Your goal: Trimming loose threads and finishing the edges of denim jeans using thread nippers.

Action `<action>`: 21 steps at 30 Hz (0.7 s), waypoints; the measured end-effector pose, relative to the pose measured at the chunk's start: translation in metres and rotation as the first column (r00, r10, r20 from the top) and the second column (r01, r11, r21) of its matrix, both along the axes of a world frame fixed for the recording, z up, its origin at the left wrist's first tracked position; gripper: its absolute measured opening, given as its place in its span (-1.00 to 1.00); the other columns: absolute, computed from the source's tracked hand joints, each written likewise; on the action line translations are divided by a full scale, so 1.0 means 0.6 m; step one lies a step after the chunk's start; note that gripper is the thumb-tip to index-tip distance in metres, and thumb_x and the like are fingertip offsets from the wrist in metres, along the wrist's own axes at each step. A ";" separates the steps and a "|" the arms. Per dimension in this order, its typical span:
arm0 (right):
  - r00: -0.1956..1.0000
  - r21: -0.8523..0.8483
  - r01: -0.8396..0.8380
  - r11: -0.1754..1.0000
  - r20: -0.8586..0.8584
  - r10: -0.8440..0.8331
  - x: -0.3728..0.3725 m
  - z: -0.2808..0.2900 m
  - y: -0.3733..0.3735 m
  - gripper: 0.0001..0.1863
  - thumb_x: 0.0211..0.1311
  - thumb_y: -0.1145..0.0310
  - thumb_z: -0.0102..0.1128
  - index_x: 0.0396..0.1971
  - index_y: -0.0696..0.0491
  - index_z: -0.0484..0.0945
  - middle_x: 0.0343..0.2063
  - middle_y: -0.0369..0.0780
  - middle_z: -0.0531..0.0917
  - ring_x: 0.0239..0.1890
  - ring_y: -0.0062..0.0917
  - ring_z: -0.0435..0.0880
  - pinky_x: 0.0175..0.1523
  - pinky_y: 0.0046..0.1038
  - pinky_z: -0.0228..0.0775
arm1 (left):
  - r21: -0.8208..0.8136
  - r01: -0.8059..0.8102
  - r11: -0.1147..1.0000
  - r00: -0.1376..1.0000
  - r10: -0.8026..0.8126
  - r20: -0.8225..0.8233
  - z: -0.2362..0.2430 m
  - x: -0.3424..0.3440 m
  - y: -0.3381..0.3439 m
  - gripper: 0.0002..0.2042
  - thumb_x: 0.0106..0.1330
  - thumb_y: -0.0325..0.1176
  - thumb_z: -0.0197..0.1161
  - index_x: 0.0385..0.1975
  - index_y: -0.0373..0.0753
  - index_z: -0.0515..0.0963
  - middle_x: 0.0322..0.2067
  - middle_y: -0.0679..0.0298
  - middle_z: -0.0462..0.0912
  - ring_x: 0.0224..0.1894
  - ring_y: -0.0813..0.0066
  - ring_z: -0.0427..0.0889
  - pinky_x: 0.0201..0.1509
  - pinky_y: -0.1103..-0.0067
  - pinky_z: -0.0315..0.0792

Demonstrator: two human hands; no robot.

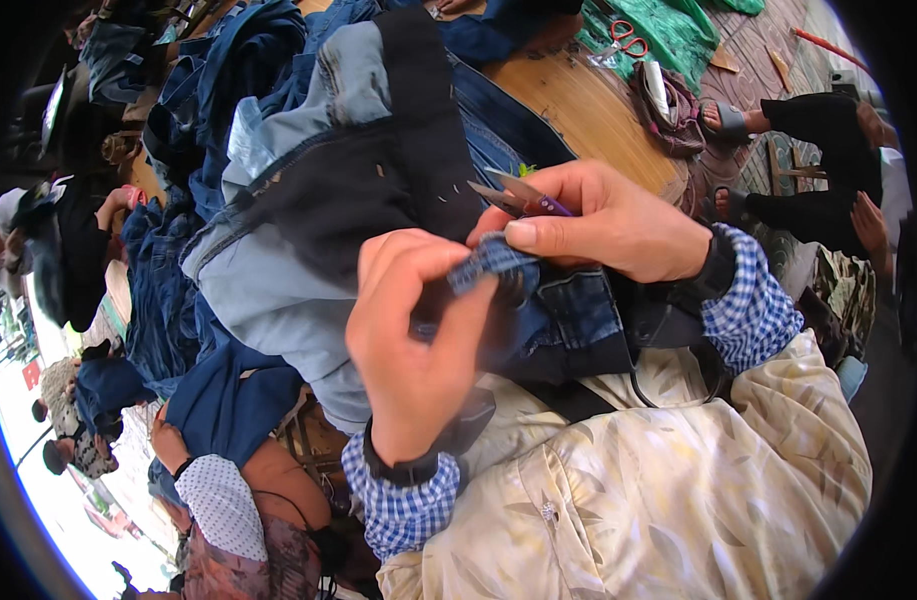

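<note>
Two hands working a denim waistband with thread snips.

The right hand (pixel 608 225) is closed around purple-handled thread snips (pixel 518 195), blades pointing left, its thumb pressed on a blue denim belt loop (pixel 488 262). The left hand (pixel 413 340) pinches the same loop between thumb and fingers, palm turned away, wrist bent upward. The jeans (pixel 318 200), faded blue with a dark inner lining, drape across the lap onto a wooden table (pixel 578 110) piled with more denim (pixel 218 70). Red-handled scissors (pixel 628 38) lie farther off.
</note>
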State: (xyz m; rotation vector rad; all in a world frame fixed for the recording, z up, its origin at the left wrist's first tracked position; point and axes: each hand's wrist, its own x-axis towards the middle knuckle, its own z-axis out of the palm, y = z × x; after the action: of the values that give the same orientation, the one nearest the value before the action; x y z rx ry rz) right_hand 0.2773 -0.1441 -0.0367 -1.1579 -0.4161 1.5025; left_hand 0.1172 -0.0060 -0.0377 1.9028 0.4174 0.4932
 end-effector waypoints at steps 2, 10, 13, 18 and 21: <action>0.972 0.060 0.047 0.997 0.228 -0.060 -0.010 -0.022 -0.004 -0.65 0.21 0.29 0.38 -0.10 0.20 0.61 -0.46 -0.41 0.52 -0.40 -0.77 0.40 -0.30 -0.63 0.25 | -0.080 -0.013 0.997 0.999 0.009 -0.051 -0.011 0.006 0.000 -0.82 0.05 -0.59 0.36 -0.35 -0.35 0.55 -0.37 0.19 0.56 -0.22 0.25 0.48 -0.11 0.50 0.36; 0.828 0.058 0.050 0.997 0.555 -0.074 -0.009 -0.044 -0.007 -0.70 0.11 0.42 0.44 -0.19 0.23 0.63 -0.41 -0.36 0.43 -0.29 -0.68 0.39 -0.15 -0.58 0.24 | -0.092 0.042 0.995 0.987 -0.055 -0.150 -0.025 0.010 -0.002 -0.83 0.16 -0.63 0.29 -0.25 -0.42 0.55 -0.26 0.25 0.52 -0.18 0.52 0.47 -0.04 0.66 0.33; 0.781 0.093 0.007 0.996 0.621 -0.064 -0.007 -0.053 -0.009 -0.68 0.15 0.31 0.42 -0.20 0.22 0.63 -0.42 -0.29 0.53 -0.37 -0.63 0.44 -0.26 -0.55 0.28 | -0.097 0.054 0.994 0.985 -0.069 -0.158 -0.024 0.012 0.001 -0.82 0.15 -0.63 0.30 -0.25 -0.42 0.55 -0.26 0.25 0.53 -0.17 0.52 0.48 -0.02 0.65 0.33; 0.835 0.080 0.191 0.978 0.511 -0.205 -0.018 -0.036 -0.013 -0.73 0.24 0.32 0.32 -0.18 0.20 0.60 -0.40 -0.29 0.54 -0.41 -0.66 0.43 -0.31 -0.57 0.29 | -0.066 0.080 0.995 0.983 -0.089 -0.162 -0.029 0.013 0.005 -0.83 0.13 -0.63 0.30 -0.26 -0.40 0.56 -0.23 0.22 0.55 -0.12 0.44 0.50 0.04 0.60 0.33; 0.715 0.118 0.202 0.972 0.661 -0.229 -0.010 -0.026 -0.021 -0.78 0.30 0.40 0.21 -0.13 0.19 0.56 -0.33 -0.28 0.55 -0.36 -0.67 0.45 -0.27 -0.61 0.30 | -0.020 0.068 0.997 0.983 -0.071 -0.169 -0.024 0.013 0.001 -0.83 0.10 -0.61 0.32 -0.30 -0.38 0.56 -0.25 0.18 0.56 -0.11 0.34 0.50 0.04 0.53 0.34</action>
State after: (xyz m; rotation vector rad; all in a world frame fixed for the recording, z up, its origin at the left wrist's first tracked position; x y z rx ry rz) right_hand 0.2713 -0.1568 -0.0521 -1.6504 -0.7621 0.8202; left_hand 0.1249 -0.0057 -0.0524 1.9457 0.4624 0.2818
